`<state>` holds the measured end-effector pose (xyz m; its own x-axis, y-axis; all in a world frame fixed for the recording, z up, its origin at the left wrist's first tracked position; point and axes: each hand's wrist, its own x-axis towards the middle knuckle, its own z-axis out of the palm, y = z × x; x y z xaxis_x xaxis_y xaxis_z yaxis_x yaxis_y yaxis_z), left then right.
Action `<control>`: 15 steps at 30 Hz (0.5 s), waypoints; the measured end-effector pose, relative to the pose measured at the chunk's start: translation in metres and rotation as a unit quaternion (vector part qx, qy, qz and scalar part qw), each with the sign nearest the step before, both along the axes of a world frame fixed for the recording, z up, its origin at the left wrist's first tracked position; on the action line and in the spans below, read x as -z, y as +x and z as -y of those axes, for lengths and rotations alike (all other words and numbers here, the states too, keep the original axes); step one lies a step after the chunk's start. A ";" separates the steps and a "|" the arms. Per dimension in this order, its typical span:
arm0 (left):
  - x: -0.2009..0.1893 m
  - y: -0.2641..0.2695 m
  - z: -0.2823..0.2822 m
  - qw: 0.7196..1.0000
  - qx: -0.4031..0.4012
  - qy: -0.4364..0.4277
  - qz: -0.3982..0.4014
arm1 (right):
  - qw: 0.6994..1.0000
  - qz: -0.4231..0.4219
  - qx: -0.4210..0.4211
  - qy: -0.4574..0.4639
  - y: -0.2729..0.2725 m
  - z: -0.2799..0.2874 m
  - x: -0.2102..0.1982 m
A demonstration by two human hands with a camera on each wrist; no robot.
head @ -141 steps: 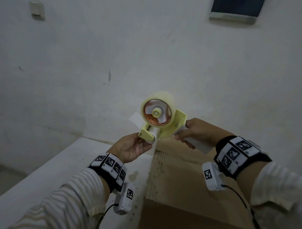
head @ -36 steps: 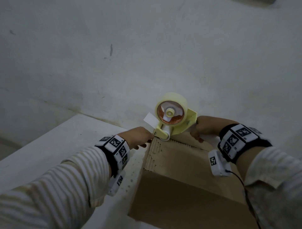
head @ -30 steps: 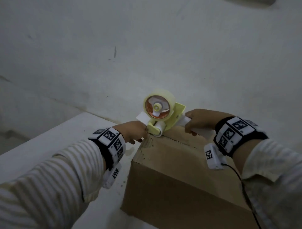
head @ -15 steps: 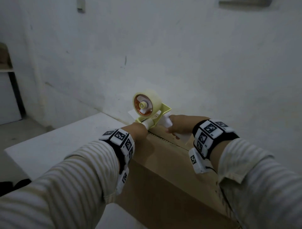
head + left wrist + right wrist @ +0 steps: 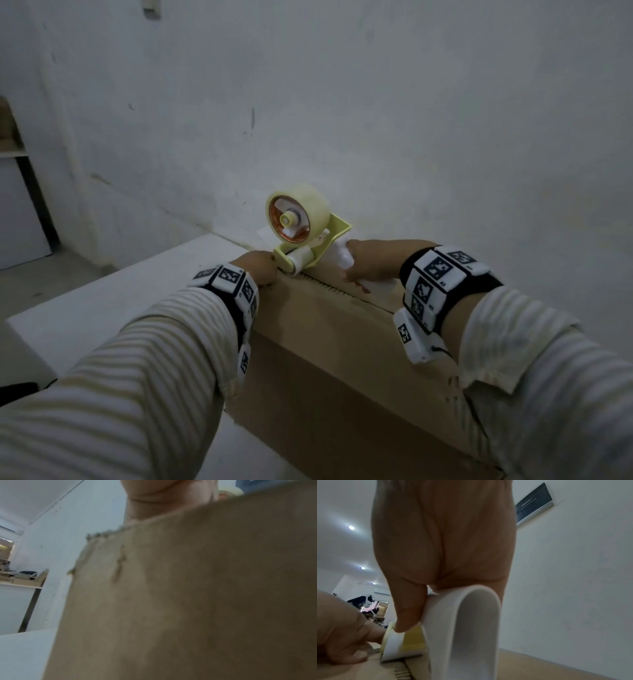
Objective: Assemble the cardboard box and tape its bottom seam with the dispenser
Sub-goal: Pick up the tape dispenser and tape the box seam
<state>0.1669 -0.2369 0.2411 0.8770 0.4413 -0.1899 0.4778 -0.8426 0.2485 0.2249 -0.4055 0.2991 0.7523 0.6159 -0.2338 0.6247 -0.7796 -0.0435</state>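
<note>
A brown cardboard box [image 5: 325, 359] lies on the white table, its flap seam [image 5: 342, 291] running along the top. The yellow tape dispenser [image 5: 298, 222] stands with its roller on the box's far top edge. My right hand [image 5: 370, 263] grips its white handle [image 5: 471, 628]. My left hand [image 5: 257, 270] sits at the far left corner of the box top, right next to the roller. In the right wrist view the left hand [image 5: 342, 632] has its thumb on the cardboard and curled fingers touching the dispenser's front. The left wrist view shows mostly the box side [image 5: 188, 601].
The white table [image 5: 102, 308] stretches to the left of the box. A white wall [image 5: 376, 120] rises close behind the box's far edge. A shelf [image 5: 10, 147] stands at the far left, and a dark framed sign [image 5: 534, 503] hangs high on the wall.
The dispenser came down from mid-air onto the box's far top edge. My left hand left the underside of the dispenser and settled on the box corner beside the roller.
</note>
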 end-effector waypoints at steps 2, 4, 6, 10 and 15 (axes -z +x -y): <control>0.002 0.000 0.000 1.000 -0.008 0.016 0.002 | 1.000 0.000 -0.014 -0.013 -0.001 0.002 0.000; 0.002 -0.003 0.001 1.000 0.000 0.023 -0.008 | 1.000 0.001 -0.023 -0.015 -0.001 0.004 -0.001; 0.002 -0.006 0.003 0.999 0.016 0.028 -0.018 | 0.999 0.002 -0.031 -0.010 0.000 0.010 -0.001; 0.007 -0.004 0.003 0.999 0.012 0.041 -0.032 | 0.999 0.012 -0.038 -0.020 0.002 0.029 -0.002; 0.004 -0.006 0.012 0.997 -0.032 0.047 -0.054 | 0.996 -0.051 -0.062 -0.036 -0.004 0.074 -0.006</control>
